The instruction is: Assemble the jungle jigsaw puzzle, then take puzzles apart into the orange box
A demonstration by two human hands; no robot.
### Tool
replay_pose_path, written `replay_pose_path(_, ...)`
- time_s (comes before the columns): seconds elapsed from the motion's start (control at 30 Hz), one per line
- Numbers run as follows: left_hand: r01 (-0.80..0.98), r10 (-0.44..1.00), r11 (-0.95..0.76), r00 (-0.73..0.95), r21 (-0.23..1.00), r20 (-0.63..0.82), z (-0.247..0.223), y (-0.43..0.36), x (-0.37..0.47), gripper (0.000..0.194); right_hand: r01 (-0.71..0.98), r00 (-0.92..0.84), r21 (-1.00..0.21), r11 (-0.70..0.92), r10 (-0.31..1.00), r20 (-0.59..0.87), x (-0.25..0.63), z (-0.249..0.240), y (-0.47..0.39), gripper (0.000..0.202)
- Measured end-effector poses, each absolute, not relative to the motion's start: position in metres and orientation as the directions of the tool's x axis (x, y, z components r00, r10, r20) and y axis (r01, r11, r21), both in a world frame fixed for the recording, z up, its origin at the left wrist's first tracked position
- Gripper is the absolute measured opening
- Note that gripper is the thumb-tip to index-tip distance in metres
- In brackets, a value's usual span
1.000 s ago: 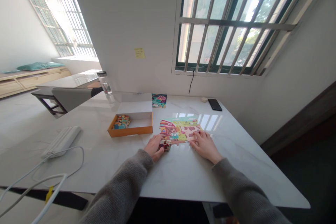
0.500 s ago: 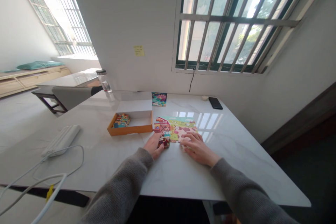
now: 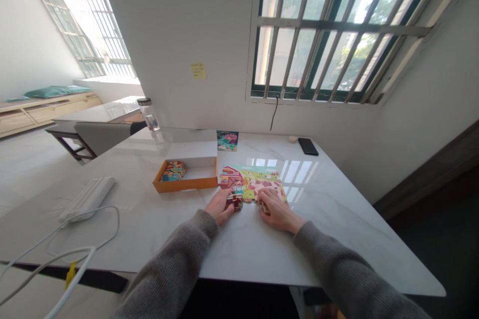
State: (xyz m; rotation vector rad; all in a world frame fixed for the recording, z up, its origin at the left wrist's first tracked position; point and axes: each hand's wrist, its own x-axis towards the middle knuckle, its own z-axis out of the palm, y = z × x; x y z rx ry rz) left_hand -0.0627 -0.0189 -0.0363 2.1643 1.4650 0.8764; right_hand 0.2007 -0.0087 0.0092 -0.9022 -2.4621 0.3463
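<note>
A partly joined jigsaw puzzle [image 3: 249,179] with a red barn and a spotted cow lies on the white table. At its lower left edge, my left hand [image 3: 219,206] is closed around some dark red puzzle pieces [image 3: 235,203], which rest low over the tabletop. My right hand [image 3: 277,211] is at the lower right edge, fingers curled over a small puzzle piece [image 3: 265,208] that shows only in part. Left of the puzzle stands an orange box [image 3: 187,186] with a heap of loose pieces [image 3: 173,171] in its left end.
Behind the puzzle lies a dark picture card [image 3: 227,141]. A black phone [image 3: 308,146] is at the back right. On the left are a white power strip [image 3: 88,199] with cables and, farther back, a clear bottle [image 3: 148,115]. The white table [image 3: 258,254] ends at the wall behind.
My right hand has drawn its fingers in and moved slightly left, from lying spread over the puzzle's corner to closing on a piece. My left hand has stayed in place.
</note>
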Motion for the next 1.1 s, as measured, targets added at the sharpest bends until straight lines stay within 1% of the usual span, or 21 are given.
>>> replay_pose_path(0.13, 0.682, 0.927, -0.375, 0.255, 0.628, 0.276, -0.034, -0.02, -0.062, 0.046, 0.526, -0.597, -0.455, 0.718, 0.693, 0.404, 0.202, 0.002, -0.004, 0.035)
replay_pose_path(0.23, 0.672, 0.928, -0.372, 0.251, 0.64, 0.276, -0.032, -0.02, -0.062, 0.045, 0.507, -0.553, -0.498, 0.704, 0.708, 0.439, 0.205, 0.001, -0.001, 0.03)
replay_pose_path(0.3, 0.671, 0.93, -0.368, 0.248, 0.644, 0.273, -0.032, -0.02, -0.062, 0.045, 0.506, -0.539, -0.518, 0.69, 0.722, 0.434, 0.208, 0.002, 0.001, 0.023)
replay_pose_path(0.37, 0.673, 0.931, -0.363, 0.246, 0.644, 0.268, -0.033, -0.02, -0.062, 0.045, 0.496, -0.53, -0.561, 0.663, 0.743, 0.41, 0.211, 0.004, 0.003, 0.021)
replay_pose_path(0.53, 0.682, 0.931, -0.364, 0.252, 0.634, 0.264, -0.032, -0.02, -0.062, 0.044, 0.425, -0.451, -0.686, 0.59, 0.795, 0.404, 0.221, 0.012, 0.009, 0.027)
replay_pose_path(0.63, 0.681, 0.932, -0.361, 0.25, 0.637, 0.261, -0.03, -0.02, -0.061, 0.043, 0.427, -0.427, -0.701, 0.571, 0.811, 0.399, 0.222, 0.012, 0.009, 0.029)
replay_pose_path(0.7, 0.679, 0.932, -0.361, 0.249, 0.639, 0.263, -0.029, -0.021, -0.061, 0.043, 0.442, -0.441, -0.693, 0.569, 0.811, 0.384, 0.223, 0.009, 0.009, 0.029)
replay_pose_path(0.73, 0.68, 0.932, -0.363, 0.25, 0.637, 0.264, -0.029, -0.021, -0.06, 0.042, 0.45, -0.441, -0.699, 0.556, 0.819, 0.368, 0.223, 0.008, 0.009, 0.033)
replay_pose_path(0.8, 0.682, 0.929, -0.368, 0.253, 0.632, 0.268, -0.03, -0.02, -0.06, 0.041, 0.455, -0.418, -0.748, 0.483, 0.858, 0.299, 0.225, 0.006, 0.01, 0.041)
replay_pose_path(0.83, 0.682, 0.928, -0.372, 0.254, 0.629, 0.274, -0.03, -0.02, -0.06, 0.041, 0.448, -0.399, -0.788, 0.421, 0.884, 0.245, 0.226, 0.006, 0.009, 0.041)
replay_pose_path(0.9, 0.68, 0.924, -0.381, 0.255, 0.627, 0.286, -0.03, -0.02, -0.061, 0.041, 0.39, -0.369, -0.869, 0.305, 0.916, 0.157, 0.227, 0.008, 0.008, 0.029)
replay_pose_path(0.93, 0.678, 0.922, -0.384, 0.255, 0.627, 0.29, -0.03, -0.02, -0.061, 0.04, 0.339, -0.36, -0.899, 0.277, 0.921, 0.148, 0.227, 0.011, 0.008, 0.021)
replay_pose_path(0.97, 0.676, 0.921, -0.387, 0.255, 0.627, 0.293, -0.03, -0.02, -0.06, 0.04, 0.282, -0.357, -0.92, 0.271, 0.92, 0.162, 0.226, 0.013, 0.006, 0.015)
replay_pose_path(1.03, 0.675, 0.919, -0.393, 0.262, 0.624, 0.296, -0.028, -0.022, -0.06, 0.037, 0.175, -0.36, -0.936, 0.307, 0.905, 0.229, 0.223, 0.018, 0.004, 0.014)
replay_pose_path(1.1, 0.666, 0.911, -0.411, 0.276, 0.623, 0.306, -0.025, -0.024, -0.058, 0.034, 0.145, -0.364, -0.922, 0.359, 0.886, 0.288, 0.218, 0.02, 0.002, 0.015)
